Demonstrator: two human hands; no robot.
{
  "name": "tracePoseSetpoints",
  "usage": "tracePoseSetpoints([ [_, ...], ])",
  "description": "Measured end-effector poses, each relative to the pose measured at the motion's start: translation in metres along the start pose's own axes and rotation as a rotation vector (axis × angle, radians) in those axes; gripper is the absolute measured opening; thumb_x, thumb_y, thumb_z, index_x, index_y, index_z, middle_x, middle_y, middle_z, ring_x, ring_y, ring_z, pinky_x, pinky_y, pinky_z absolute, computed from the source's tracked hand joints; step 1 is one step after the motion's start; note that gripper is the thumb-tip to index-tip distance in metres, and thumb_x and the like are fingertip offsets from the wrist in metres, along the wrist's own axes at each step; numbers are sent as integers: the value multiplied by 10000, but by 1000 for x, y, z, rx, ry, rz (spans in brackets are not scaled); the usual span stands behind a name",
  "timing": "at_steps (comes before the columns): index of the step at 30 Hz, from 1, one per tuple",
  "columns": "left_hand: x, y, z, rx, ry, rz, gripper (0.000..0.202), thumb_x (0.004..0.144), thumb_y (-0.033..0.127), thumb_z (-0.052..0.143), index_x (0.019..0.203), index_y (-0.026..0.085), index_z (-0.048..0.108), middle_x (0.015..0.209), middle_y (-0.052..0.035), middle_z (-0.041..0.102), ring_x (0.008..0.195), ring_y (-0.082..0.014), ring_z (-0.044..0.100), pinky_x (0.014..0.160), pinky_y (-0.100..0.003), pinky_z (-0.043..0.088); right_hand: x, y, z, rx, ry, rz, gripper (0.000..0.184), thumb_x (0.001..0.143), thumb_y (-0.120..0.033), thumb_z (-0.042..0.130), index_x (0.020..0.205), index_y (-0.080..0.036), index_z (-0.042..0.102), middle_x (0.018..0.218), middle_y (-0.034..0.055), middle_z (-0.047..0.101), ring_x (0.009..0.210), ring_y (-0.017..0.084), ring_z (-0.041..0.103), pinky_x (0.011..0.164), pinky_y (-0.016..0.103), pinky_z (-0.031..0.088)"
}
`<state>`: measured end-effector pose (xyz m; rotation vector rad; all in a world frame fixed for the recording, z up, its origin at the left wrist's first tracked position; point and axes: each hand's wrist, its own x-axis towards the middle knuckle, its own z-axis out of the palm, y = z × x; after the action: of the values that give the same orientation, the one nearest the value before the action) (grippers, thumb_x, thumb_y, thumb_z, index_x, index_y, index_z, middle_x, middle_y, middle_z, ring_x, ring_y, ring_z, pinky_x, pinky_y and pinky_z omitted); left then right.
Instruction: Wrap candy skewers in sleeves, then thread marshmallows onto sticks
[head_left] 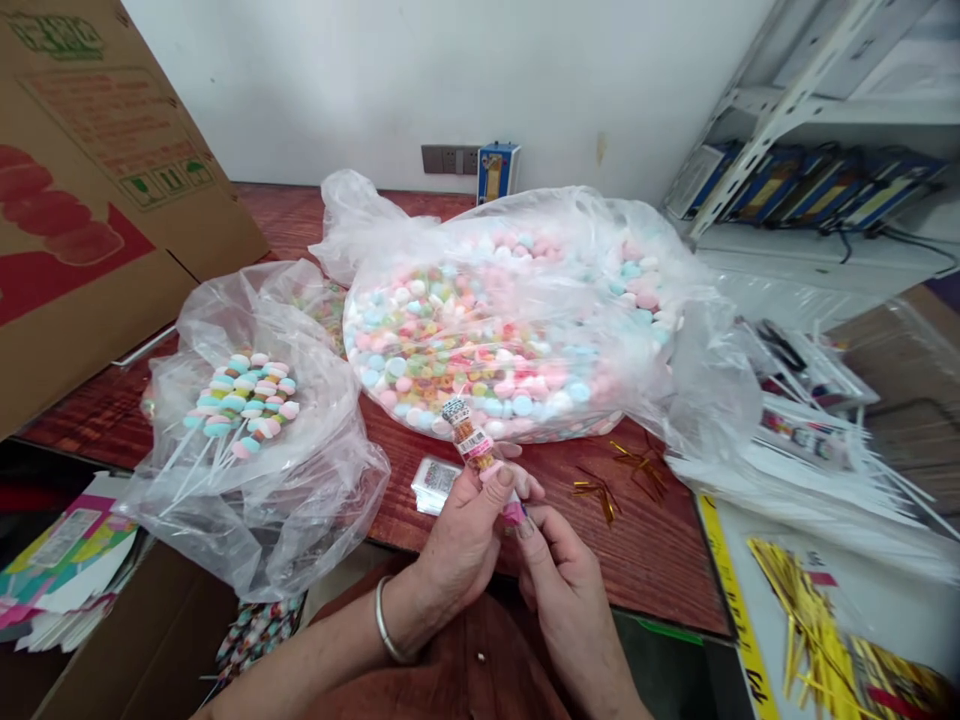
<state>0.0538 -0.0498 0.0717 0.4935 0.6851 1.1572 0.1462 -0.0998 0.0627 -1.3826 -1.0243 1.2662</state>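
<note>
The candy skewer in its narrow clear sleeve stands almost upright in our two hands, just in front of the big candy bag, with its tip touching or nearly touching the near side of that bag. Our left hand, the one with the bracelet, is closed around the middle of the skewer, with the thumb pressed on the sleeve. Our right hand pinches the lower pink end with the fingertips, so both hands are gripping it.

On the red bench, just in front of the big candy bag, lie a small stack of labels and some loose gold twist ties. To the left of the big candy bag there is a smaller bag which holds skewers with white sticks. Further left of it a cardboard box leans. To the right of the big candy bag lie clear sleeves and a packet of yellow ties.

We judge that the grip is the weak point. The sleeve is smooth and thin, and if our left thumb loosens while the right fingers work at the end, the skewer can slide down or tip against the big candy bag. Too much pressure could crush the soft pieces or split the sleeve. The loose ties are small and lie near the bench edge, so a sleeve or wrist could easily sweep them off.
</note>
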Motion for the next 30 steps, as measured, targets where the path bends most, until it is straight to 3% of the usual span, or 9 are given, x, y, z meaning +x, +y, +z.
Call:
tracePoseSetpoints([
  [3, 2, -2, -3, 54, -8, -20, 237, 844, 382, 714, 807, 155, 656, 792, -37, 647, 755, -138, 582, 731, -242, 456, 0, 3, 0, 138, -31, 86, 364, 901, -576, 586, 894, -216, 633, 566, -69, 367, 460, 93, 277, 407, 216, 246],
  [7, 3, -12, -4, 100, 43, -68, 299, 839, 436, 704, 969, 167, 694, 799, -47, 702, 609, -119, 604, 593, -217, 476, 3, 10, 9, 370, -7, 185, 376, 875, -568, 633, 1042, -233, 592, 595, -89, 326, 454, 76, 225, 402, 198, 207],
  [12, 2, -19, -10, 173, 23, -237, 483, 886, 550, 578, 1163, 165, 666, 643, -21, 663, 319, -103, 485, 287, -193, 319, 7, 14, 13, 521, 43, 195, 293, 900, -495, 637, 911, -218, 540, 610, -96, 353, 477, 64, 275, 433, 175, 299],
  [18, 0, -4, -13, 101, -204, -308, 359, 852, 441, 651, 1057, 162, 746, 675, -62, 673, 531, -150, 600, 451, -221, 460, 10, 12, 1, 778, -18, 327, 401, 804, -455, 754, 733, -215, 441, 535, -136, 276, 422, 30, 110, 369, 158, 194],
  [21, 0, -2, -13, 120, -153, -244, 277, 824, 375, 707, 947, 136, 772, 769, -91, 708, 693, -165, 642, 668, -254, 527, 8, 13, -4, 764, -109, 376, 355, 796, -464, 751, 784, -220, 495, 506, -148, 256, 402, 34, 93, 358, 166, 187],
  [23, 1, -5, -15, 177, -94, -228, 291, 818, 390, 718, 964, 143, 773, 740, -72, 699, 606, -138, 599, 624, -252, 514, 7, 13, -4, 608, -83, 288, 333, 822, -500, 717, 869, -208, 565, 533, -120, 351, 414, 48, 209, 388, 174, 254],
  [26, 1, -10, -19, 348, -73, -180, 352, 837, 444, 689, 1034, 164, 770, 774, -64, 708, 526, -119, 538, 527, -249, 476, 6, 13, -1, 347, 72, 73, 311, 868, -491, 679, 937, -194, 623, 668, -49, 511, 544, 75, 403, 498, 188, 366],
  [28, 1, -10, -23, 411, -90, -174, 376, 827, 447, 703, 1072, 170, 767, 781, -59, 714, 559, -128, 552, 537, -246, 474, 5, 14, 1, 406, 107, 62, 304, 867, -492, 683, 912, -198, 618, 683, -51, 507, 525, 66, 376, 476, 186, 347],
  [30, 0, -8, -26, 339, -149, -283, 424, 796, 451, 736, 1108, 164, 759, 721, -48, 701, 572, -132, 557, 552, -242, 470, 2, 16, 4, 651, 23, 166, 320, 844, -492, 705, 831, -202, 571, 631, -82, 438, 444, 43, 261, 403, 180, 268],
])
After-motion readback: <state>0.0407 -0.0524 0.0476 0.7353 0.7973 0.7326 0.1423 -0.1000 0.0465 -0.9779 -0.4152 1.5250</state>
